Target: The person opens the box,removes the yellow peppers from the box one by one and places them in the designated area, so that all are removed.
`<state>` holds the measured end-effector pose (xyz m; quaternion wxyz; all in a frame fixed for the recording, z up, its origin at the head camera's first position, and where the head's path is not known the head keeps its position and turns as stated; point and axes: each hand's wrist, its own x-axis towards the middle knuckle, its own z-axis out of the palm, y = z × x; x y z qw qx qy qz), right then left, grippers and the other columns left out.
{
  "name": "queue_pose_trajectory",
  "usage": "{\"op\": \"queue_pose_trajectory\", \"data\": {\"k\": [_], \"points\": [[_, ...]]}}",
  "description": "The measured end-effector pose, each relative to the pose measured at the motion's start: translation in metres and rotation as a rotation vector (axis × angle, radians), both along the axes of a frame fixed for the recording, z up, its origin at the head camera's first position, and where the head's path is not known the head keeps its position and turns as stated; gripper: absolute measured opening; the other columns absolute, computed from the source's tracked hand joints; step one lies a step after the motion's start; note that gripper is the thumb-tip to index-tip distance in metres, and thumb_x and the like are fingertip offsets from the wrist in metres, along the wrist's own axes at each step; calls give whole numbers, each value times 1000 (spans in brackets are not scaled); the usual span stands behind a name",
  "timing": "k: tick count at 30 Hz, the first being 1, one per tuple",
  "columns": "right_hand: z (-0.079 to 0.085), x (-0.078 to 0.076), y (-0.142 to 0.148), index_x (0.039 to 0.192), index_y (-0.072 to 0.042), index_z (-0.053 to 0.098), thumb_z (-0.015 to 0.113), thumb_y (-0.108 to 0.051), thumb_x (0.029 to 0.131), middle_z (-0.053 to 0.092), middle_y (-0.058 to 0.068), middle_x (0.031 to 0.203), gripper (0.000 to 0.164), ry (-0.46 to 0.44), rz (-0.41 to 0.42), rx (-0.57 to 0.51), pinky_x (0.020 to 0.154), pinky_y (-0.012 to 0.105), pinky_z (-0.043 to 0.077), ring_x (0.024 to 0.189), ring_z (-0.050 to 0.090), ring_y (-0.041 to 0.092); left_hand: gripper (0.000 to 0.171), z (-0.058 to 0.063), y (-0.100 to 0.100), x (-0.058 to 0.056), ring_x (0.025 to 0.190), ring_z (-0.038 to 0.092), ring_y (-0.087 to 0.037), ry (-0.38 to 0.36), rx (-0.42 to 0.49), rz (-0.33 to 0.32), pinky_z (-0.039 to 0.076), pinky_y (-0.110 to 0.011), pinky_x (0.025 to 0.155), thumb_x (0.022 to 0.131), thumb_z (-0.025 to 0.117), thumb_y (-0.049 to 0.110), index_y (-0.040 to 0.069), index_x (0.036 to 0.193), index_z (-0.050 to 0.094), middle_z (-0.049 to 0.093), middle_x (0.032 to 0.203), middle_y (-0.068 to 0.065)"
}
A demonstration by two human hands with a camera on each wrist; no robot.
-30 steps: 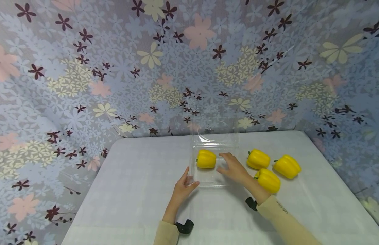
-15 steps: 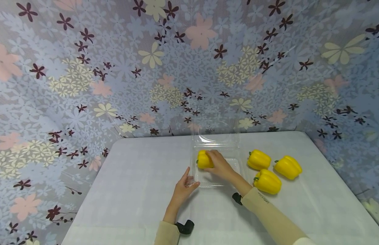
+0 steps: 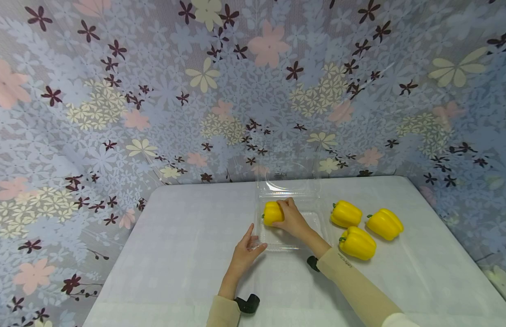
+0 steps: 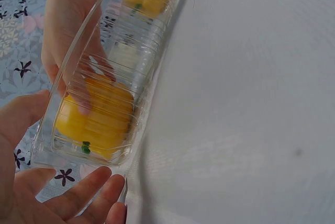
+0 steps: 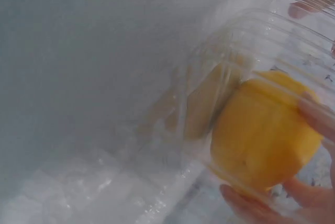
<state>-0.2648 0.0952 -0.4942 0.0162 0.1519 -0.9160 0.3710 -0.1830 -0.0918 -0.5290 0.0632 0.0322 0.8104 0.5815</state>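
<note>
A yellow bell pepper (image 3: 272, 214) lies in the left part of a clear plastic clamshell container (image 3: 293, 248), its green stem facing left. My right hand (image 3: 294, 222) grips this pepper from its right side, thumb toward me and fingers on the far side. In the right wrist view, fingers show around the pepper (image 5: 264, 130) behind the clear wall. My left hand (image 3: 242, 254) rests at the container's near left corner, thumb and fingers spread apart. The left wrist view shows that hand's thumb (image 4: 26, 111) at the rim and its fingertips close under the corner.
Several more yellow bell peppers lie right of the container: one close beside it (image 3: 346, 213), one nearer me (image 3: 357, 243), one farther right (image 3: 385, 224). The container's lid (image 3: 288, 177) stands raised at the back, against a floral cloth backdrop (image 3: 220, 91). White cloth covers the table (image 3: 187, 236).
My right hand has moved left from beside the pepper and now grips it. The pepper has hardly shifted. My left hand has stayed at the container's corner.
</note>
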Motion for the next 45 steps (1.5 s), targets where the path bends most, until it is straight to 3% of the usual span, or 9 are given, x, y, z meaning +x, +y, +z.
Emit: {"op": "queue_pose_trajectory", "data": {"k": [8, 14, 16, 21, 28, 35, 45], "points": [[0, -2, 0, 132, 5, 44, 81, -14, 74, 49, 24, 126, 71, -57, -4, -2, 103, 52, 41, 115, 52, 37, 76, 4, 3, 3, 115, 58, -36, -10, 33, -2, 48, -48, 96, 88, 67, 22, 9, 151, 25, 55, 131, -27], [2, -1, 1, 129, 4, 48, 84, -17, 70, 55, 23, 125, 72, -49, -16, -11, 102, 52, 42, 114, 54, 37, 74, 36, 5, 15, 115, 56, -42, -14, 51, -24, 46, -52, 97, 89, 65, 15, 0, 149, 25, 52, 130, -33], [3, 0, 2, 128, 4, 49, 85, -19, 69, 56, 23, 125, 72, -48, -23, -14, 101, 53, 42, 114, 54, 37, 74, 30, 5, 13, 115, 57, -41, -15, 43, -23, 46, -51, 96, 89, 65, 16, 1, 149, 25, 53, 130, -32], [2, 2, 3, 125, 3, 52, 87, -21, 66, 59, 20, 121, 72, -44, -40, -17, 99, 51, 43, 111, 55, 35, 77, -1, 5, 1, 114, 58, -36, -11, 15, -9, 48, -49, 95, 88, 68, 23, 9, 151, 26, 55, 130, -25], [8, 7, 9, 125, 1, 53, 87, -22, 66, 60, 18, 123, 71, -33, -33, -23, 100, 51, 43, 112, 56, 34, 79, 0, 5, 2, 115, 58, -32, -12, -7, -4, 47, -47, 97, 86, 69, 32, 14, 151, 28, 57, 130, -21], [27, 16, 26, 125, 2, 54, 86, -22, 68, 60, 19, 122, 70, 22, -9, -45, 98, 50, 45, 110, 57, 34, 79, -1, 5, 2, 117, 56, -34, -21, 1, -9, 45, -50, 100, 86, 69, 31, 14, 151, 27, 56, 132, -21], [52, 28, 47, 130, 0, 50, 85, -27, 69, 57, 21, 128, 75, -3, -28, -43, 99, 53, 44, 115, 55, 37, 80, 0, 0, 2, 118, 57, -34, -23, -18, 7, 49, -46, 96, 86, 69, 34, 16, 151, 27, 55, 133, -21]]}}
